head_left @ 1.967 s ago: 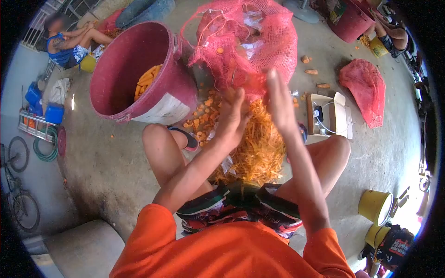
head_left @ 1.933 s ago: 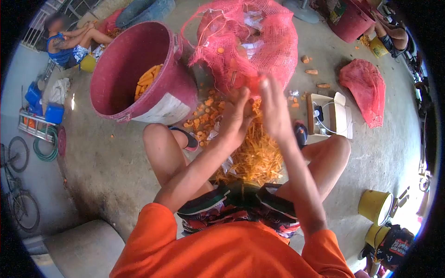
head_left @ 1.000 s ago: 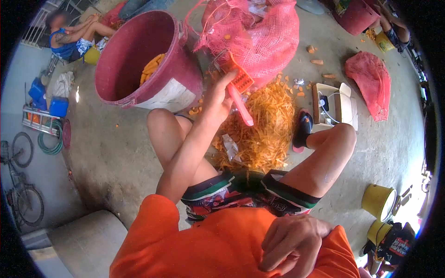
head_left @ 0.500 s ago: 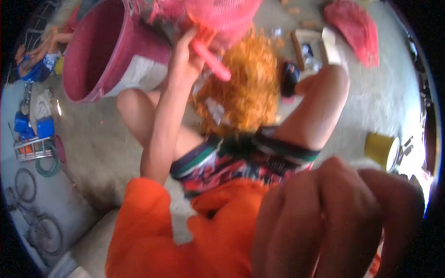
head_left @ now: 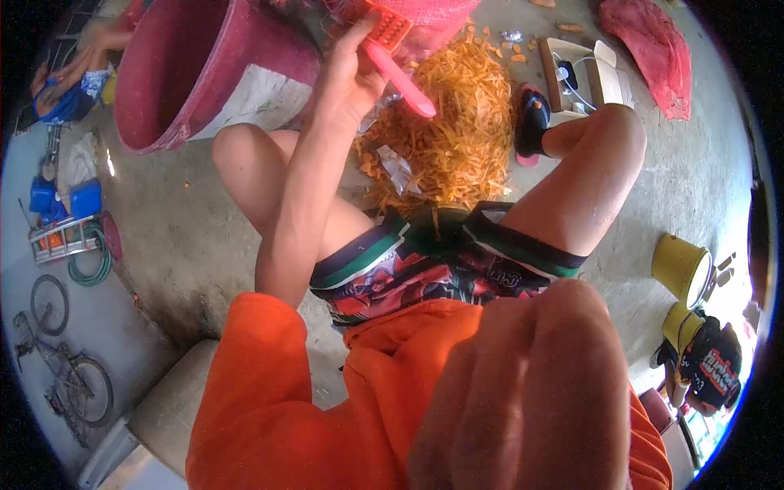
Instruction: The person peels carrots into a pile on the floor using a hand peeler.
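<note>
My left hand [head_left: 351, 82] is raised over the floor and closed on a hand grater [head_left: 392, 33] with an orange, perforated head and a pink handle. The handle points down to the right, towards a large heap of orange shreds [head_left: 461, 131] between my legs. A pink mesh sack [head_left: 437, 24] lies behind the grater, partly cut off by the top edge. Very close to the camera, my right hand [head_left: 531, 392] shows bent fingers pressed together; its fingertips and anything in them are hidden.
A big maroon tub [head_left: 269, 82] tilts on the left. An open box [head_left: 608, 69] with a white cable and a red mesh sack [head_left: 649, 49] lie at upper right. Yellow buckets [head_left: 678, 265] stand at right, near a person in black [head_left: 714, 367]. Another person [head_left: 69, 90] sits far left.
The view has shifted, bringing the person in black into sight. My right hand's fingers have drawn closer together and moved left. My left hand still grips the grater, slightly higher and further right.
</note>
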Demonstrator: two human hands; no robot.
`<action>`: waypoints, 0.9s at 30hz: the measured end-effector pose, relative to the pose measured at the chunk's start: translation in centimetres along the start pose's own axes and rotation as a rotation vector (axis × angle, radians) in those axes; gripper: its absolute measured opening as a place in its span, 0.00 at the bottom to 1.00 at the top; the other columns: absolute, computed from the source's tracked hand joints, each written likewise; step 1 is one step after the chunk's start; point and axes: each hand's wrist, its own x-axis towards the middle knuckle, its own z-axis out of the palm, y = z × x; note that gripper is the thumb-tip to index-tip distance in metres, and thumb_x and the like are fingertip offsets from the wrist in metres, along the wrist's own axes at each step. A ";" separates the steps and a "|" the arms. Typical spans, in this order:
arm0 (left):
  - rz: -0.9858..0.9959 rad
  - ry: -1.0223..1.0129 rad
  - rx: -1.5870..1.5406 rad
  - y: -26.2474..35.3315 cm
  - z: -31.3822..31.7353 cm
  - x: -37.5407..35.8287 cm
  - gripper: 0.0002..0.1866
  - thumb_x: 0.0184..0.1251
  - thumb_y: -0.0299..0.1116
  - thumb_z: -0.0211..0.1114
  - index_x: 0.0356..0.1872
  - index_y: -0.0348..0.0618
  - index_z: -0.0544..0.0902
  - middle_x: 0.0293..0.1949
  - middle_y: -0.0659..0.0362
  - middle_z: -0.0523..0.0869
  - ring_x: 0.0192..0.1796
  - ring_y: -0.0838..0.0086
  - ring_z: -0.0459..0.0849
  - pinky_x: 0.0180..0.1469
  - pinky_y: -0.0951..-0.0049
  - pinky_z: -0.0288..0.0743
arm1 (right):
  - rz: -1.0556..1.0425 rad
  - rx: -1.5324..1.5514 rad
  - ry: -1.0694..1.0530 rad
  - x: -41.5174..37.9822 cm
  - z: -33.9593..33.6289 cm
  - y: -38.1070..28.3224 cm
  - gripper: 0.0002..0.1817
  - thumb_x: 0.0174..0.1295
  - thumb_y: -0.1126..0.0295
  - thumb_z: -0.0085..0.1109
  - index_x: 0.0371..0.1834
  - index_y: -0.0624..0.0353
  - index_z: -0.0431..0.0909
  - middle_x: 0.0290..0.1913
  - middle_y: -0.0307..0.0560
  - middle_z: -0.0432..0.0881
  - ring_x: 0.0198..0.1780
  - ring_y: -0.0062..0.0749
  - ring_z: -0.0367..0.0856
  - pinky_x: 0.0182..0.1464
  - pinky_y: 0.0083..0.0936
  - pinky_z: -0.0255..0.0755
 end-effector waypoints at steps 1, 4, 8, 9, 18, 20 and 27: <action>0.015 0.052 -0.008 0.1 0.8 -0.3 0.08 0.69 0.32 0.72 0.45 0.44 0.85 0.37 0.62 0.89 0.35 0.77 0.86 0.39 0.77 0.82 | 0.017 0.025 -0.007 -0.1 0.0 0.2 0.20 0.62 0.73 0.70 0.57 0.60 0.75 0.41 0.49 0.83 0.39 0.32 0.83 0.42 0.28 0.79; -0.014 -0.106 -0.020 0.3 1.7 -1.3 0.10 0.73 0.34 0.67 0.50 0.44 0.84 0.43 0.61 0.90 0.41 0.74 0.89 0.32 0.75 0.82 | 0.069 0.115 -0.063 0.3 -0.3 0.8 0.23 0.61 0.73 0.71 0.58 0.60 0.75 0.43 0.49 0.84 0.40 0.31 0.84 0.44 0.27 0.79; -0.101 -0.350 -0.001 1.4 -1.8 0.2 0.08 0.71 0.31 0.70 0.47 0.43 0.84 0.38 0.64 0.88 0.38 0.78 0.86 0.43 0.78 0.81 | 0.136 0.206 -0.120 0.6 -0.8 1.1 0.27 0.58 0.74 0.73 0.61 0.60 0.75 0.45 0.50 0.84 0.43 0.31 0.85 0.46 0.26 0.80; -0.110 -0.347 -0.006 0.9 -2.1 0.3 0.08 0.71 0.31 0.70 0.47 0.43 0.84 0.38 0.64 0.88 0.38 0.78 0.86 0.43 0.78 0.81 | 0.149 0.229 -0.128 0.5 -0.8 1.1 0.28 0.58 0.75 0.73 0.61 0.60 0.75 0.45 0.50 0.85 0.43 0.31 0.85 0.47 0.26 0.80; 0.012 0.002 0.056 0.5 3.5 -2.5 0.14 0.74 0.33 0.67 0.55 0.40 0.83 0.47 0.60 0.90 0.46 0.74 0.88 0.46 0.74 0.84 | 0.254 0.401 -0.273 1.5 -1.9 0.7 0.36 0.52 0.77 0.78 0.67 0.60 0.74 0.49 0.52 0.86 0.48 0.29 0.86 0.52 0.25 0.80; 0.034 0.052 0.062 0.3 3.6 -2.9 0.14 0.73 0.33 0.67 0.55 0.40 0.83 0.46 0.61 0.90 0.46 0.76 0.87 0.48 0.75 0.82 | 0.301 0.410 -0.312 2.0 -2.6 -0.3 0.38 0.51 0.77 0.79 0.68 0.61 0.74 0.50 0.53 0.86 0.49 0.29 0.87 0.54 0.24 0.80; 0.057 0.080 0.111 -0.4 2.7 -2.4 0.22 0.66 0.26 0.71 0.61 0.42 0.80 0.55 0.58 0.87 0.55 0.68 0.88 0.56 0.65 0.83 | -0.146 -1.458 -0.067 9.1 -12.4 -3.7 0.26 0.61 0.73 0.73 0.61 0.64 0.75 0.51 0.49 0.82 0.52 0.32 0.84 0.55 0.27 0.77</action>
